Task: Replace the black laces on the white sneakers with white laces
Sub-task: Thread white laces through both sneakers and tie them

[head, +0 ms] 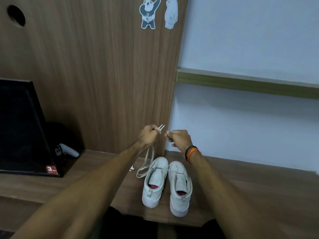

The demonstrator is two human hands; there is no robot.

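Note:
Two white sneakers stand side by side on the wooden desk (241,187), toes pointing away: the left sneaker (155,181) and the right sneaker (180,187). No black laces show. A white lace (148,161) runs from the left sneaker's front eyelets up to my raised hands, with a loop lying on the desk. My left hand (149,135) grips the lace, and both lace tips stick out above its fingers. My right hand (179,138), held just to the right, has curled fingers pinching at the lace; what it holds is hard to see.
A black monitor (20,128) stands at the left with a grey controller (69,150) beside its base. A small white object (132,168) lies left of the lace loop. A wooden panel rises behind the sneakers, with a pale wall to the right.

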